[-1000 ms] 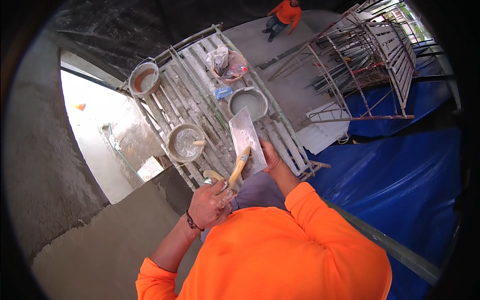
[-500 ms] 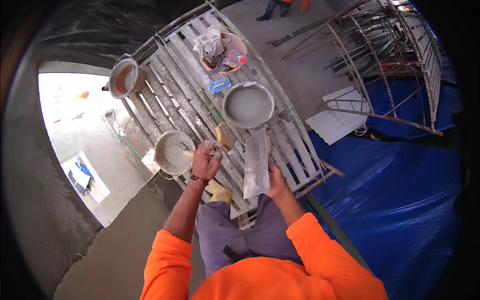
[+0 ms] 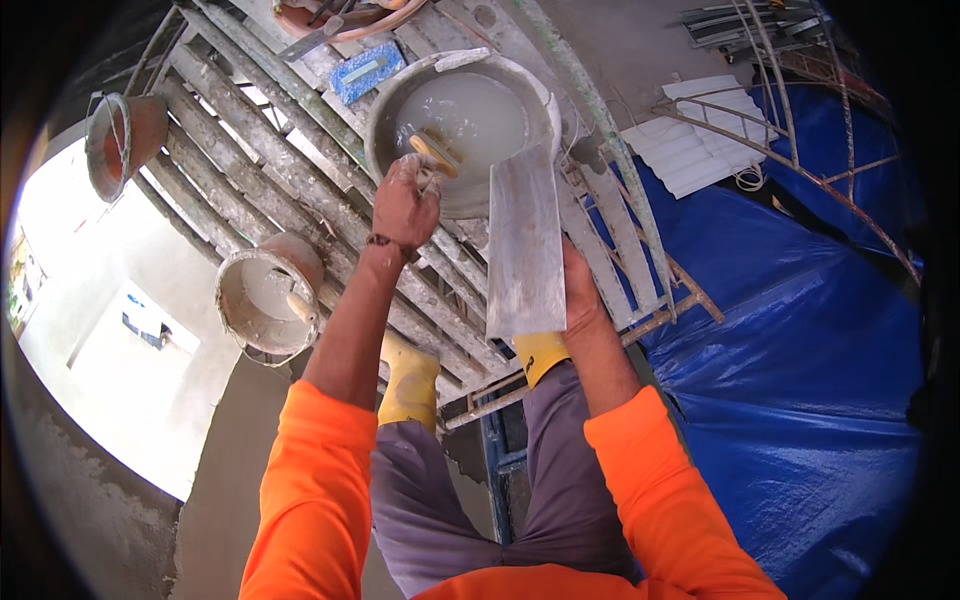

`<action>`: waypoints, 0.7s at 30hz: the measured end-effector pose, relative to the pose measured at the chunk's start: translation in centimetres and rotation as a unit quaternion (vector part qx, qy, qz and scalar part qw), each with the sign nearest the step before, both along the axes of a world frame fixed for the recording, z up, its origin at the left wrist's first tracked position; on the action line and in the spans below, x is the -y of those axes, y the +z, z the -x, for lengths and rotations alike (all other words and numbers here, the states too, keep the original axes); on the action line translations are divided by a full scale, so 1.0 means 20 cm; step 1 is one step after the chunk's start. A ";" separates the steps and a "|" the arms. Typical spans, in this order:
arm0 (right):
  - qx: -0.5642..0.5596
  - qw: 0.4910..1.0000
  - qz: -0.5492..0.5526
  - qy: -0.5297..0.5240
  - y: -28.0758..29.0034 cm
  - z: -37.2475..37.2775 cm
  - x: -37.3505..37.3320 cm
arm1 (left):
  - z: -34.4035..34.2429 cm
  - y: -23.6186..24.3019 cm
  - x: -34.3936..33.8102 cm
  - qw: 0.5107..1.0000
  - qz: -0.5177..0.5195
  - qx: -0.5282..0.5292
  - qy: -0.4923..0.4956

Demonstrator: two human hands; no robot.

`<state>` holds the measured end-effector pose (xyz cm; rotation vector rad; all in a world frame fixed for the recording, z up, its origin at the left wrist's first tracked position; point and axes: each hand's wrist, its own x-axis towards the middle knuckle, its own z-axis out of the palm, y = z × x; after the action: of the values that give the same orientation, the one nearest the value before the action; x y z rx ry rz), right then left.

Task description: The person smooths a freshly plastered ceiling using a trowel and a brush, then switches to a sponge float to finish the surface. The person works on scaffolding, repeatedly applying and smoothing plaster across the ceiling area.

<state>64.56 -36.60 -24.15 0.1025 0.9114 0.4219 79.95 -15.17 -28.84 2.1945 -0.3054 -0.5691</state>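
My left hand [image 3: 407,205] is closed, its fingers whitened, round a tan, flat-looking tool [image 3: 436,152] whose exact kind I cannot make out. This tool is over the left part of a wide round bucket [image 3: 548,105] of milky grey liquid. My right hand [image 3: 580,285] grips a plastering trowel [image 3: 525,245] from behind, its long rectangular metal face turned up toward me. The trowel's upper end is at the bucket's near right rim; its handle is hidden. Beyond the bucket's left rim lies a blue float [image 3: 367,72] with a pale handle.
The slatted platform [image 3: 290,165] carries a bucket [image 3: 235,315] with a handled tool in it, an orange-brown bucket [image 3: 128,140] and a tub of tools [image 3: 400,14]. My yellow boots [image 3: 408,385] stand at its near edge. Blue sheeting [image 3: 760,400] and metal frames [image 3: 850,200] are right.
My left hand has moved forward with the tan tool, from beside the bucket to over its liquid. The trowel is still in my right hand. My view has moved closer to the platform.
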 end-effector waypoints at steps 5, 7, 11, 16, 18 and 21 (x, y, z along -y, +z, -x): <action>-0.002 0.997 0.076 0.016 -0.19 -0.27 -0.03 | 0.08 0.71 -0.24 0.993 0.079 0.038 -0.085; -0.022 0.992 0.119 0.044 -0.25 -0.32 -0.07 | 0.13 0.92 -0.31 0.989 0.058 0.003 -0.138; -0.006 0.991 0.108 0.073 -0.27 -0.35 -0.13 | 0.18 1.02 -0.35 0.978 0.068 -0.048 -0.193; 0.002 0.982 0.088 0.169 -0.14 -0.29 -0.14 | 0.02 0.69 -0.21 0.976 0.023 0.006 -0.217; -0.021 0.977 0.101 0.189 -0.11 -0.27 -0.11 | -0.04 0.59 -0.14 0.979 -0.009 0.054 -0.194; -0.025 0.974 0.129 0.184 -0.17 -0.28 -0.07 | 0.00 0.59 -0.08 0.976 0.012 0.053 -0.209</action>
<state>70.23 -35.15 -27.47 -0.3006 1.0299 0.6410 79.97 -13.48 -16.98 2.1504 -0.8396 -0.6695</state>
